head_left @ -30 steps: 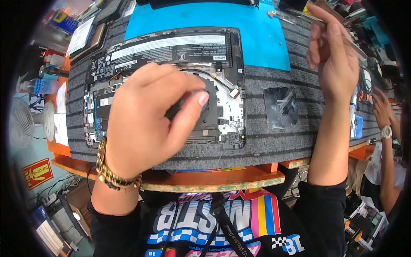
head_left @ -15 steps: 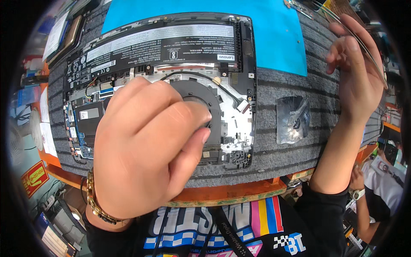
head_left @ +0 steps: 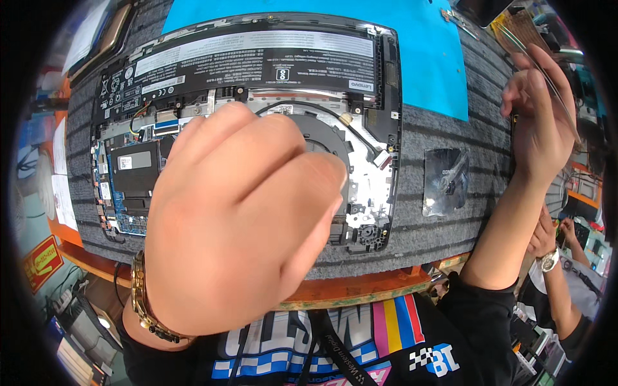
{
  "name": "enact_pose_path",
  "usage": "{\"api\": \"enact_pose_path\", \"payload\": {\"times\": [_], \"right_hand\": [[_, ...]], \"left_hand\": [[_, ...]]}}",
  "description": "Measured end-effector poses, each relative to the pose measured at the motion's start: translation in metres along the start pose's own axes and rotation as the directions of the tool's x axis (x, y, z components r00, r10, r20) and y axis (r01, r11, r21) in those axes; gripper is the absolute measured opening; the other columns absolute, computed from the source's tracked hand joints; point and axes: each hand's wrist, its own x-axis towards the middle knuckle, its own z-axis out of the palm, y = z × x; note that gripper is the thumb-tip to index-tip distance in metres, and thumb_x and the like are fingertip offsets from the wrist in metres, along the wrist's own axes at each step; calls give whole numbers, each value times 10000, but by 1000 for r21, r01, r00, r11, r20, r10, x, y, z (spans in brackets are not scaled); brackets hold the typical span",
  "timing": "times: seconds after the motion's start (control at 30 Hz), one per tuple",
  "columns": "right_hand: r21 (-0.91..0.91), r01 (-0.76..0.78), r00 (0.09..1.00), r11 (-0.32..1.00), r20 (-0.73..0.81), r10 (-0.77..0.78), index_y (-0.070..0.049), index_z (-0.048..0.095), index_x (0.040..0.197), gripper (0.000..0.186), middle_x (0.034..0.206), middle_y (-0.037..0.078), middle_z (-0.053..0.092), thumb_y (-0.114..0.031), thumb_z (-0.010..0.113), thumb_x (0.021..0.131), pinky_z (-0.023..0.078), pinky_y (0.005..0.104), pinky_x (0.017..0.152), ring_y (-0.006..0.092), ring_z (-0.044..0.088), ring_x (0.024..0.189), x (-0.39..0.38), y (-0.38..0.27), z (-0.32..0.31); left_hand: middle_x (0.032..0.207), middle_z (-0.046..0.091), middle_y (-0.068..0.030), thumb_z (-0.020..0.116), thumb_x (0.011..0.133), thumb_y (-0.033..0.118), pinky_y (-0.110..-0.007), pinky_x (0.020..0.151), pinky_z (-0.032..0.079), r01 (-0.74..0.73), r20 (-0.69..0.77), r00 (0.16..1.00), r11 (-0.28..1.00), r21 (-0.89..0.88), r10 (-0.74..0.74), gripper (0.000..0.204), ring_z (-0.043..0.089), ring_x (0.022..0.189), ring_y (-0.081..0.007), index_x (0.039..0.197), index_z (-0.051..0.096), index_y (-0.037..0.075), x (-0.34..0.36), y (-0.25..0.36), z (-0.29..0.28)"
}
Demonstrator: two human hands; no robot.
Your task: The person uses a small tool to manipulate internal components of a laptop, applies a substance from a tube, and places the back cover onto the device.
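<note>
An opened laptop base [head_left: 394, 193] lies before me, its inner parts facing up. A wide black battery [head_left: 219, 74] spans its far side. Over the round black fan [head_left: 327, 143], my left hand [head_left: 238, 212] is closed, thumb against the bent fingers. Its fingertips are turned away, so whatever they hold is hidden. A black cable [head_left: 364, 140] with a white plug curves past the fan's right side. Off to the right, my raised right hand [head_left: 541, 125] grips a thin curved panel [head_left: 552, 85], seen almost edge-on.
Under the laptop is a grey striped mat [head_left: 444, 241], with a blue sheet [head_left: 432, 64] beyond. A small silvery-grey pouch [head_left: 444, 193] lies right of the laptop. The orange wooden table edge [head_left: 386, 282] runs close to my body. Another person's watched arm [head_left: 559, 283] shows at far right.
My left hand has shifted slightly right across the fan, still closed. The right hand and panel sit a little lower. The view itself has moved slightly.
</note>
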Motion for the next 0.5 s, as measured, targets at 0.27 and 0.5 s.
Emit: {"api": "enact_pose_path", "payload": {"times": [0.27, 0.5], "right_hand": [[-2, -26, 998, 1000, -57, 25, 75, 648, 1496, 427, 1335, 254, 761, -163, 677, 1143, 531, 289, 680, 167, 691, 868, 1, 2, -1], [112, -16, 989, 994, -141, 32, 22, 668, 1335, 250, 1091, 114, 779, -49, 684, 1096, 566, 259, 559, 130, 709, 685, -3, -16, 22]], "left_hand": [[857, 663, -97, 831, 797, -41, -374, 706, 478, -50, -16, 999, 999, 11, 50, 210, 614, 772, -261, 985, 757, 17, 6, -4, 2], [851, 687, -90, 800, 902, 18, -352, 731, 502, -56, -37, 998, 998, 43, 57, 103, 633, 786, -249, 998, 765, 13, 8, -7, 3]]}}
